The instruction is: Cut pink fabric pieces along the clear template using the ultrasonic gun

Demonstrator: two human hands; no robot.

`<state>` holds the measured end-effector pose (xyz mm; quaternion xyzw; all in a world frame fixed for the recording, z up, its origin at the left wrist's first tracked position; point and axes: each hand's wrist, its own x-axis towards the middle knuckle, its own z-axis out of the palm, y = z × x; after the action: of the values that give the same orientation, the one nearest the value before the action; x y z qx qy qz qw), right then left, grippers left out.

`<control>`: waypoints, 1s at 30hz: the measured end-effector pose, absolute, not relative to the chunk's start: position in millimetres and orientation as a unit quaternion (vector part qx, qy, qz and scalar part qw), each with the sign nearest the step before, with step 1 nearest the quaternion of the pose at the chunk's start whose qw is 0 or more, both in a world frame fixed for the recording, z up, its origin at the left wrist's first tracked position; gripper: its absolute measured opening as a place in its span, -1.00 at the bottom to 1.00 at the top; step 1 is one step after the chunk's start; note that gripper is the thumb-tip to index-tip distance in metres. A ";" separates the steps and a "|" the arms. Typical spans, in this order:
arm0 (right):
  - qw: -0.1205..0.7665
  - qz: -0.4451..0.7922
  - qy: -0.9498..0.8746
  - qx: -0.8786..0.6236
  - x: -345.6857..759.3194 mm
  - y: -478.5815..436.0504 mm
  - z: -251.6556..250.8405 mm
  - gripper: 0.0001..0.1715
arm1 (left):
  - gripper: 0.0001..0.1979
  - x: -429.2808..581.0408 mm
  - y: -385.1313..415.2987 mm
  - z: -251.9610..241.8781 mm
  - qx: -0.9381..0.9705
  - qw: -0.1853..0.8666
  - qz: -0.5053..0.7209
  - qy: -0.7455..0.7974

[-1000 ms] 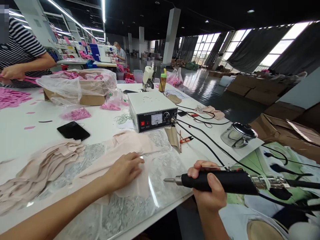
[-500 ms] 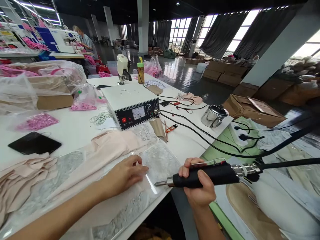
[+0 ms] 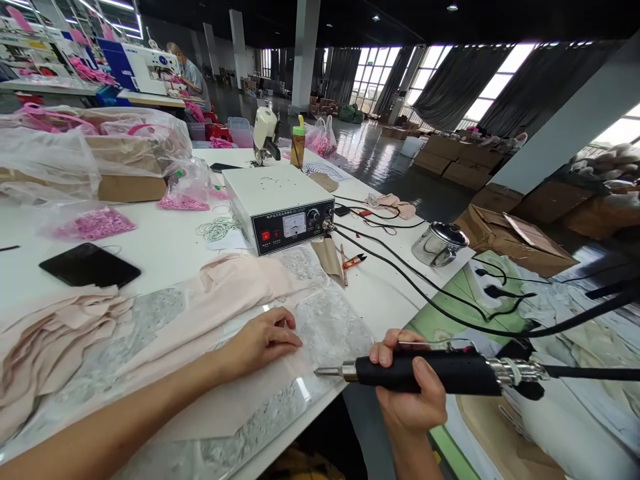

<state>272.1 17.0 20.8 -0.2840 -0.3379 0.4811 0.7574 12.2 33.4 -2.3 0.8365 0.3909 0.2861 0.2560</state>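
Observation:
My left hand [image 3: 265, 340] rests on a pale pink fabric piece [image 3: 200, 413], its fingers slightly bent and apart. This fabric lies over a clear, grey-patterned table mat [image 3: 267, 410]. In my right hand [image 3: 415, 393] is a black ultrasonic handpiece [image 3: 435, 372], with my fingers wrapped round its body. Its metal tip points left and sits close to the fabric's right edge; I cannot tell whether it touches. A cable runs off its back end. Another pink fabric length [image 3: 240, 287] lies beyond my left hand, and a folded stack of it [image 3: 65, 333] is at the left.
A white control box [image 3: 280, 200] with a dial stands ahead; black cables cross the table to the right. Orange thread snips [image 3: 354, 261], a steel mug [image 3: 440, 243], a black phone [image 3: 90, 264] and pink-filled plastic bags [image 3: 93, 223] lie around. A person [image 3: 193, 73] sits at a sewing machine far left.
The view has shifted, so the table things appear further right. The handpiece has levelled, its tip still beside the fabric edge. My left hand stays on the fabric.

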 end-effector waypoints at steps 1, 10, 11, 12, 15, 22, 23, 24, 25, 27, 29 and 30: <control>0.758 0.480 -0.337 -0.285 271.9 17.0 21.1 -0.79 | -0.79 11.7 33.6 -2.8 0.836 0.257 0.290 0.389; 0.762 0.468 -0.348 -0.283 263.1 16.5 23.2 -0.79 | -0.76 10.1 34.4 -7.1 0.853 0.216 0.305 0.364; 0.759 0.470 -0.351 -0.283 262.0 16.1 22.6 -0.79 | -0.76 10.0 33.2 -4.9 0.858 0.205 0.305 0.360; 0.758 0.471 -0.352 -0.283 261.2 15.7 21.9 -0.79 | -0.76 10.1 31.8 -2.3 0.864 0.192 0.305 0.352; 0.759 0.469 -0.350 -0.285 260.0 14.8 19.8 -0.79 | -0.74 11.5 27.3 7.2 0.897 0.155 0.294 0.293; 0.756 0.450 -0.374 -0.293 261.3 13.2 21.5 -0.77 | -0.77 16.2 26.6 22.5 0.953 0.096 0.217 0.188; 0.756 0.449 -0.376 -0.292 261.5 12.8 22.2 -0.77 | -0.78 15.9 26.9 22.5 0.955 0.089 0.213 0.188; 0.756 0.449 -0.377 -0.291 261.7 12.5 22.9 -0.77 | -0.79 15.3 27.1 22.0 0.956 0.083 0.211 0.188; 0.756 0.449 -0.379 -0.291 261.9 12.1 23.6 -0.77 | -0.79 14.8 27.1 21.3 0.956 0.078 0.210 0.189; 0.753 0.447 -0.384 -0.294 262.1 11.3 25.1 -0.77 | -0.80 14.1 26.6 19.8 0.957 0.070 0.206 0.191; 0.749 0.448 -0.387 -0.297 262.2 10.6 26.7 -0.77 | -0.80 14.2 25.7 19.2 0.958 0.064 0.201 0.193; 0.748 0.450 -0.386 -0.297 262.1 10.4 27.6 -0.77 | -0.80 14.4 25.3 19.5 0.959 0.062 0.198 0.194</control>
<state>262.1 10.4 27.6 -0.2975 -0.3863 0.4498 0.7483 14.4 25.3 19.5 0.9588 0.1944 0.1979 0.0617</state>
